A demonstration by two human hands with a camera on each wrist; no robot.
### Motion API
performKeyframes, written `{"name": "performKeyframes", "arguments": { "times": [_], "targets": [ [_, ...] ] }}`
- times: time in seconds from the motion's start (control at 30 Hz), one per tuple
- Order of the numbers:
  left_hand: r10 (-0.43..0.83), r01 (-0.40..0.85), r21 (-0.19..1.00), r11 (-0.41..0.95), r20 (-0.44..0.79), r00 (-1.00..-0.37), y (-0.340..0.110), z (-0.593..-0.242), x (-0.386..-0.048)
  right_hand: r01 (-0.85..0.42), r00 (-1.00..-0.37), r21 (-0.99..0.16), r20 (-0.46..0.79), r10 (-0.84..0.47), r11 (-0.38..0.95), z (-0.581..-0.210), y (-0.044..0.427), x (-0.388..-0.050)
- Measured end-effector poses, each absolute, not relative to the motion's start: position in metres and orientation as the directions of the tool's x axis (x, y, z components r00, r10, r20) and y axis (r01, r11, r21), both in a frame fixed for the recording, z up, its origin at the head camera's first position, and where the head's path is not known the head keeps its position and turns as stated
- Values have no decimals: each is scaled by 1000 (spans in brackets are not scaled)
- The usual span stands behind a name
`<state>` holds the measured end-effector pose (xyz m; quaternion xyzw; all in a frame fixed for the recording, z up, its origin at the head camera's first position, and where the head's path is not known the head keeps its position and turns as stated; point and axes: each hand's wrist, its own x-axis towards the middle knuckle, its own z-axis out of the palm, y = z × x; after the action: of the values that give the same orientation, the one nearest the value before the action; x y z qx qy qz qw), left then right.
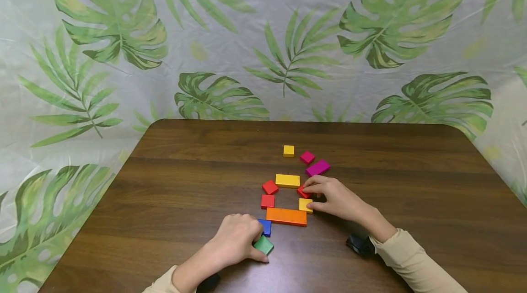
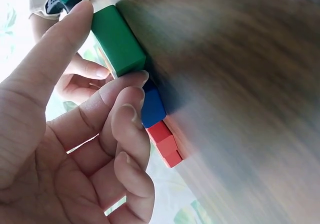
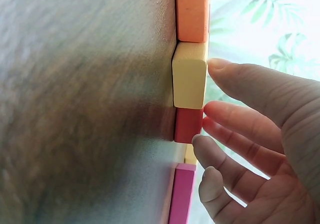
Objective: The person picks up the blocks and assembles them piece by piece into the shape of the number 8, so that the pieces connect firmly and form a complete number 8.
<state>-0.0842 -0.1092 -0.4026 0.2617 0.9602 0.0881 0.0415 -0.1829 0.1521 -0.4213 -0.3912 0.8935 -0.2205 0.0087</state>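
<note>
My left hand (image 1: 235, 237) pinches a green block (image 2: 118, 40) between thumb and index finger, at the lower end of a block figure on the table. Touching or nearly touching it is a blue block (image 1: 265, 227). At the figure's right side my right hand (image 1: 336, 198) rests its fingertips lightly on blocks, its thumb at a small yellow block (image 3: 190, 79) and other fingers at a red block (image 3: 188, 125). Above the blue block lies a long orange block (image 1: 286, 216). Two red blocks, an upper one (image 1: 270, 187) and a lower one (image 1: 267, 201), form the left side.
A yellow bar (image 1: 287, 180) closes the top of the ring. Farther back lie a magenta block (image 1: 318, 167), a pink-red block (image 1: 307, 157) and a small yellow cube (image 1: 288, 151). The brown table (image 1: 185, 169) ends before a leaf-patterned curtain (image 1: 288, 50).
</note>
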Motion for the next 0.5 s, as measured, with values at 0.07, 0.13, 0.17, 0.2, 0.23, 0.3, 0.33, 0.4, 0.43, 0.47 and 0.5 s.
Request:
{"name": "performKeyframes", "arguments": {
  "times": [0.07, 0.13, 0.17, 0.2, 0.23, 0.3, 0.33, 0.4, 0.43, 0.47, 0.5],
  "targets": [
    [511, 498, 186, 847, -28, -859, -109, -403, -84, -696, -693, -401, 159, -703, 595, -421, 152, -183],
    [512, 500, 181, 847, -22, -859, -109, -403, -84, -698, -692, -401, 162, -704, 594, -421, 152, -183],
    [511, 500, 180, 847, -21, -859, -109, -403, -84, -698, -692, -400, 164, -703, 593, -421, 152, -183],
    [511, 500, 179, 847, -19, -859, -109, -404, -84, -699, -691, -400, 165, -704, 593, -421, 152, -183],
    [511, 500, 179, 847, -18, -860, -109, -404, -84, -700, -690, -400, 167, -704, 591, -421, 152, -183],
    [510, 499, 180, 848, -18, -860, -109, -404, -84, -702, -689, -400, 170, -705, 590, -422, 152, -183],
    [509, 498, 180, 848, -18, -860, -109, -404, -84, -703, -688, -399, 170, -705, 589, -422, 152, -183],
    [509, 498, 179, 848, -16, -861, -109, -404, -84, -703, -688, -400, 170, -706, 588, -422, 152, -183],
    [508, 498, 178, 849, -14, -861, -109, -404, -83, -703, -688, -401, 169, -706, 588, -422, 152, -183],
    [508, 498, 178, 849, -13, -861, -109, -403, -83, -702, -688, -401, 168, -706, 589, -422, 152, -183],
    [508, 498, 180, 848, -12, -861, -109, -403, -83, -702, -688, -401, 166, -706, 589, -422, 152, -183]
  ]
}}
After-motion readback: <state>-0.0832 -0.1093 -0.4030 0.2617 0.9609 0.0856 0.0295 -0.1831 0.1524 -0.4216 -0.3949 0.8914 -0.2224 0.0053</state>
